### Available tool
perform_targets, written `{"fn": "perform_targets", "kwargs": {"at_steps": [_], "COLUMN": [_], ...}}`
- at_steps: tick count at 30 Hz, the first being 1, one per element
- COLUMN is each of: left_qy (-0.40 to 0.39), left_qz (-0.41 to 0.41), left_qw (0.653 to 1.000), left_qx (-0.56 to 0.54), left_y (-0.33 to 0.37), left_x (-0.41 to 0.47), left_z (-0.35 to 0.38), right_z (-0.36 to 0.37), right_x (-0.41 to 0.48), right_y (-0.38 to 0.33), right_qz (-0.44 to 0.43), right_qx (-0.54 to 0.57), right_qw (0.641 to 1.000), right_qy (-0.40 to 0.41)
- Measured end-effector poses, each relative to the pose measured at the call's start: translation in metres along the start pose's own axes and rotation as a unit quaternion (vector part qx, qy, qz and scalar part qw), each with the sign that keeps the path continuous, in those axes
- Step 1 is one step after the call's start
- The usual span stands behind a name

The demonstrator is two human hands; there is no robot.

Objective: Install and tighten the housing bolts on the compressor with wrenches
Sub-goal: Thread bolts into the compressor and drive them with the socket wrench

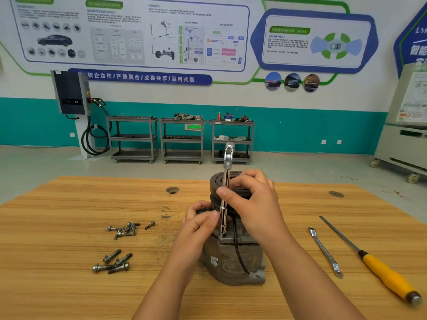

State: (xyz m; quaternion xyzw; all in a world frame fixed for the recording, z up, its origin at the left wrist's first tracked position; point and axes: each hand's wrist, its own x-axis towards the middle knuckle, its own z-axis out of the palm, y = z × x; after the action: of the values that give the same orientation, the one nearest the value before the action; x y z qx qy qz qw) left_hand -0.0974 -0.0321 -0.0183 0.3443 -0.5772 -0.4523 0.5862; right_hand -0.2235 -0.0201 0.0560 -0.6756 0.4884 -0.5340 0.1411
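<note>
Head view: the compressor (231,257) stands upright mid-desk (57,285). The right hand (251,199) has its grip closed on the upright socket wrench (226,179). The left hand (198,222) grips the compressor's upper body. Judged step: running down a housing bolt; next, steady turning. The bolt head is hidden. Loose bolts (115,262) lie to the left.

Auto training workshop: car-tech wall posters (131,33), EV charger (70,92), 3 parts carts (182,139), wooden bench (69,204).

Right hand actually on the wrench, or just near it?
Touching. Head view: the right hand pinches the upright wrench between thumb and fingers, no gap; its lower end sits on the compressor.
</note>
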Motion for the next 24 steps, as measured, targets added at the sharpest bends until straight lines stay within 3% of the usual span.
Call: {"fn": "perform_targets", "kwargs": {"at_steps": [8, 17, 24], "left_qy": [-0.006, 0.002, -0.007], "left_qz": [-0.004, -0.011, -0.016], "left_qw": [1.000, 1.000, 0.998], "left_qx": [0.017, 0.028, 0.067], "left_y": [0.002, 0.004, 0.002], "left_x": [0.000, -0.001, 0.001], "left_z": [-0.003, 0.000, -0.003], "right_z": [0.004, -0.015, -0.008], "right_x": [0.000, 0.002, 0.002], "right_y": [0.000, 0.000, -0.001], "right_qz": [-0.004, 0.004, 0.011], "right_qx": [-0.040, -0.016, -0.037], "right_qw": [0.999, 0.996, 0.998], "right_qy": [0.008, -0.086, -0.055]}}
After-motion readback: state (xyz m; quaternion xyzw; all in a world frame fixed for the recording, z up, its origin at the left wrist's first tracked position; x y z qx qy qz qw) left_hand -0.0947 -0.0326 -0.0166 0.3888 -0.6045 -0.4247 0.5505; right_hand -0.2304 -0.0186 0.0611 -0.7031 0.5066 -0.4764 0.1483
